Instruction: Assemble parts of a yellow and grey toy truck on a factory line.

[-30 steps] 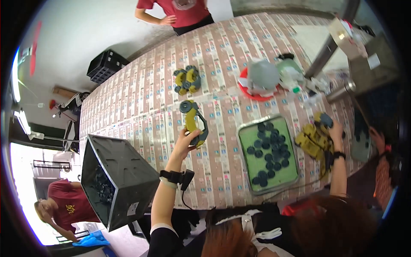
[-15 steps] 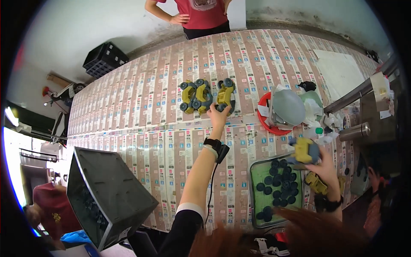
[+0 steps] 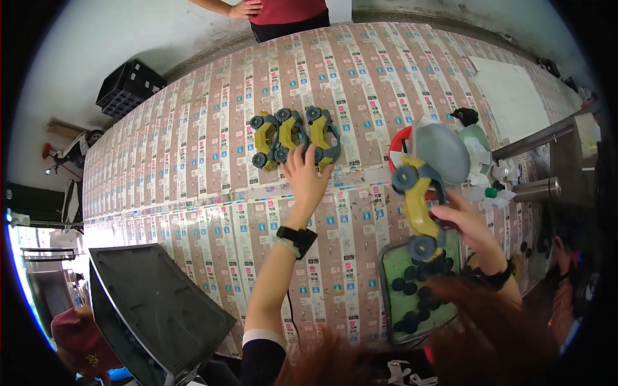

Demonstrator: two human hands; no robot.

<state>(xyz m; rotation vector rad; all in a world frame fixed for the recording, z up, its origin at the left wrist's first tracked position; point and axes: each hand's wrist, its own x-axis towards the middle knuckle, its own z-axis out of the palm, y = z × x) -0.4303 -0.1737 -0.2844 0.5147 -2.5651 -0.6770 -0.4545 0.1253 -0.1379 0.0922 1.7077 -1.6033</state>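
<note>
Three yellow-and-grey toy cars stand side by side in a row: a left car, a middle car and a right car. My left hand lies at the near ends of the middle and right cars, fingers spread and not wrapped round either. In my right hand is another toy car, yellow with dark grey wheels, raised and tilted above the far end of a tray. Several dark wheels lie on the tray's green bottom.
At the right stand a red basin with a grey bowl and a metal cylinder. A grey crate leans at the lower left. Across the table is a person; a black crate sits at the far left.
The right car in the row has shifted closer to the middle one, and my left hand has loosened from it. My right hand has turned its toy car and moved it left.
</note>
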